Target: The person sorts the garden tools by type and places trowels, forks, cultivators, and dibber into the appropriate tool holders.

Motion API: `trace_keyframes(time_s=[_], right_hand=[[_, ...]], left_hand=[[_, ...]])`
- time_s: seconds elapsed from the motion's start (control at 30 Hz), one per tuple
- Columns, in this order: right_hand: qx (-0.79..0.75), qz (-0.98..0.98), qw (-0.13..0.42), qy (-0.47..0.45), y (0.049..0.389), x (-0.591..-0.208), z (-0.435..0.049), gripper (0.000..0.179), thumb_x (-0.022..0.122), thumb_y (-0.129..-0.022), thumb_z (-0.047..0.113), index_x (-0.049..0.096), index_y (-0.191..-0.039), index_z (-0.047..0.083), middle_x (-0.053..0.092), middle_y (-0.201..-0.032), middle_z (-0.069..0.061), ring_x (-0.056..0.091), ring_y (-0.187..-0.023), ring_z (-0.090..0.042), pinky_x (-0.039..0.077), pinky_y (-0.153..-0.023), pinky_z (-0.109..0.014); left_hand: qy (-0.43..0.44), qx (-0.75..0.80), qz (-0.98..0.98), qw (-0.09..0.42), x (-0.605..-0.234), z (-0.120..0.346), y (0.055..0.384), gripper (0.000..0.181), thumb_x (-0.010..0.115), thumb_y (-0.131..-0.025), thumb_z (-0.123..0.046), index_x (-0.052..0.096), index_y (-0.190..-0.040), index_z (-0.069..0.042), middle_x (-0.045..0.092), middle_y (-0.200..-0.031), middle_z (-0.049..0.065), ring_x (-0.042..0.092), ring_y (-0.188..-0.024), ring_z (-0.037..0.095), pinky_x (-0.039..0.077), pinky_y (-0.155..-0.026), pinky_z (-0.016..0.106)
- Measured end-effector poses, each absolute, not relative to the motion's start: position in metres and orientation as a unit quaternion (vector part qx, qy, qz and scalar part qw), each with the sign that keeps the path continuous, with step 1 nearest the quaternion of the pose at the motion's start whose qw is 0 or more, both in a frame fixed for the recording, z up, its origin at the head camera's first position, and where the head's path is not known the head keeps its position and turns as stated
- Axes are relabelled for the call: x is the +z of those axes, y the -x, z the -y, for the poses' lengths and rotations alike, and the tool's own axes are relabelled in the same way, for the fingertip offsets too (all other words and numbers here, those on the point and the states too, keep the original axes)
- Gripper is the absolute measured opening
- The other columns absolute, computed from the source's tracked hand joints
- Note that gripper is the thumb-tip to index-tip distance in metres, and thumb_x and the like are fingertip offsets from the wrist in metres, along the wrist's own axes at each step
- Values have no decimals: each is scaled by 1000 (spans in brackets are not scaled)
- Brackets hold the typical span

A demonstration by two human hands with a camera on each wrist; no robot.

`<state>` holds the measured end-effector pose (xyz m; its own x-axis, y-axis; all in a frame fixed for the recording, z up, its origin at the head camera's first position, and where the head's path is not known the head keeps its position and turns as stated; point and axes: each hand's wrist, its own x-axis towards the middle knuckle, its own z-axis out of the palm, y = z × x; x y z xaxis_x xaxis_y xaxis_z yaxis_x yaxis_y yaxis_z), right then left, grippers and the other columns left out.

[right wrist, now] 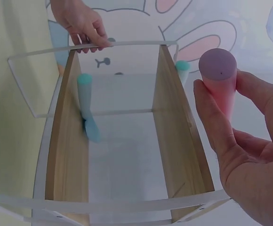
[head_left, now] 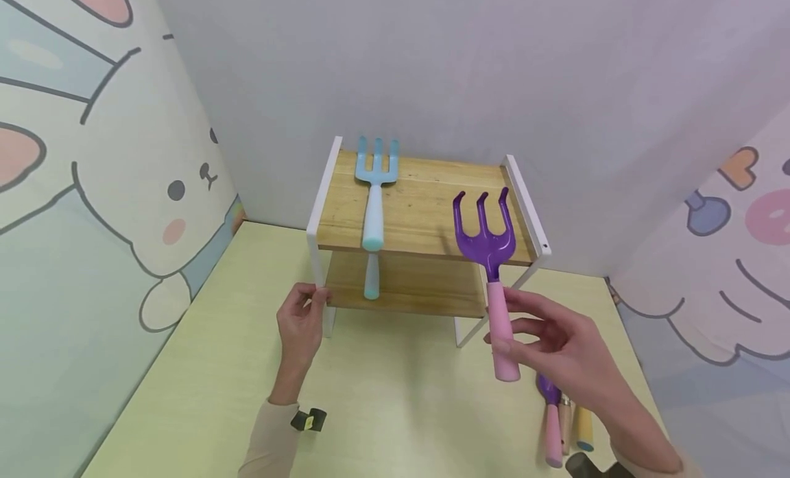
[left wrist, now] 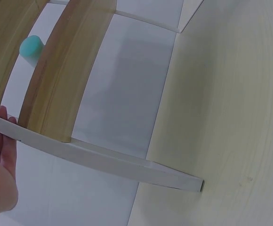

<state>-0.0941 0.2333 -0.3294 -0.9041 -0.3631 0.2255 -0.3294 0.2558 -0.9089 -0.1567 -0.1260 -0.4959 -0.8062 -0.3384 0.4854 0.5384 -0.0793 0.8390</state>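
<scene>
Right hand (head_left: 570,348) pinches a purple, pink-handled fork (head_left: 496,296) before a white-framed wooden shelf (head_left: 426,214); left hand (head_left: 301,321) grips its left side, perhaps for steadiness.

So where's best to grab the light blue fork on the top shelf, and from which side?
I'd pinch the light blue fork mid-handle, coming from the front and slightly above. It lies with its tines toward the back wall and its thick, straight handle toward the front edge; the white side rail makes the left less handy.
</scene>
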Motion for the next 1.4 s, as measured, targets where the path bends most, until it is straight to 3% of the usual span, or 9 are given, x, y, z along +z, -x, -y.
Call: trace_keyframes(time_s=[0.43,0.73,1.1,1.4], right_hand=[[-539,-826,21,166,111,-306,-213,62,81,-88,1,57,-145,7,68,-125,-4,74,-99,-17,62,-72,-29],[-533,-831,43,151,127,-294,-206,60,79,-92,10,55,-147,7,63,-134,-14,73,-103,-17,62,-82,-31],[-504,-854,66,115,149,-284,-195,61,79,-94,30,55,-147,13,67,-129,-8,72,-106,-16,59,-87,-26],[-513,-847,91,102,170,-277,-186,61,78,-94,35,56,-147,15,66,-130,-7,72,-106,-16,58,-88,-26]], left_hand=[[88,-737,599,300,-497,126,157,7,57,-98,15,54,-93,20,67,-88,-1,69,-83,10,59,-76,20],[85,-738,599,299,-499,127,158,7,58,-98,15,55,-92,19,66,-86,0,69,-82,11,59,-76,20],[90,-738,598,299,-500,126,159,7,57,-97,16,55,-92,19,66,-86,1,68,-81,11,59,-75,20],[91,-737,599,300,-502,126,162,12,59,-99,12,53,-93,20,67,-87,0,69,-82,11,59,-75,21]])
